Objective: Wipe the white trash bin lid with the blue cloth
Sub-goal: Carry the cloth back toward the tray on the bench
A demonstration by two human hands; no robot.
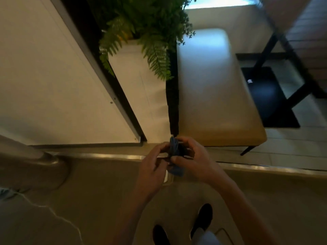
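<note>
Looking down from head height, the view takes in a dim indoor floor (85, 200) in tan tones, crossed from left to right by a shiny metal strip (134, 157). Beyond the strip on the left stands a large white panel (44, 85) with a dark frame edge. To its right is a tall white planter (139, 96) topped with green fern fronds (150, 32) that spill over its sides. Right of the planter sits a long cushioned bench (212, 89) in a tan colour, running away from the viewer. Farther right, a black table frame (283, 71) stands on pale tiles.

At lower centre, 2 bare forearms reach forward and meet just above the metal strip. The left hand (152, 167) and the right hand (192, 156) are both closed around the blue cloth (174, 147), which is bunched into a narrow wad between them. Its long axis runs roughly toward and away from the viewer: 1 end sticks out past the fingertips toward the planter, and the other end hangs below the thumbs toward the person. The cloth is held in the air, clear of the floor.

Below the hands, 2 dark shoes (203, 220) point forward. A thin pale cord (53, 213) trails across the floor at lower left. The white bin lid cannot be made out.
</note>
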